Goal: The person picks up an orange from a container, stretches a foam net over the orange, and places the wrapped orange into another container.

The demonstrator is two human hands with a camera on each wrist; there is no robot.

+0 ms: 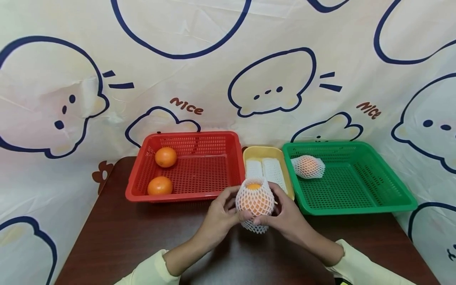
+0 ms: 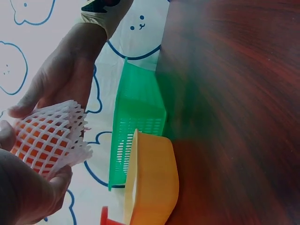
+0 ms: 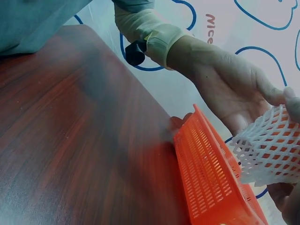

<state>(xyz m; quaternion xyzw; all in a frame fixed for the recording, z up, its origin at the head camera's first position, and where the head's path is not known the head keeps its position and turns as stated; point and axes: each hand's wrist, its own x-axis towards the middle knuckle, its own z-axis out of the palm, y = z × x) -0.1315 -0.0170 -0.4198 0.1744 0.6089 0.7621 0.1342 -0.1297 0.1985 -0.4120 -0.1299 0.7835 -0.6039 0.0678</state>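
Fingers (image 1: 244,215) of the left hand (image 1: 221,211) and right hand (image 1: 286,211) are grasping a round orange fruit (image 1: 253,186) in a white foam-mesh sleeve (image 1: 255,204) between them, holding it above the dark-brown wooden tabletop (image 1: 107,237), near a yellow plastic tray (image 1: 267,152).

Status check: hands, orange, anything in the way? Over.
Left hand, right hand: both gripping orange in net, above table. Orange's top showing at net's mouth. Nothing seen in the way.

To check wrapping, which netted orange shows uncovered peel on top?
The netted orange held in the left hand and right hand; the other netted orange, in the green basket, shows only mesh-covered peel.
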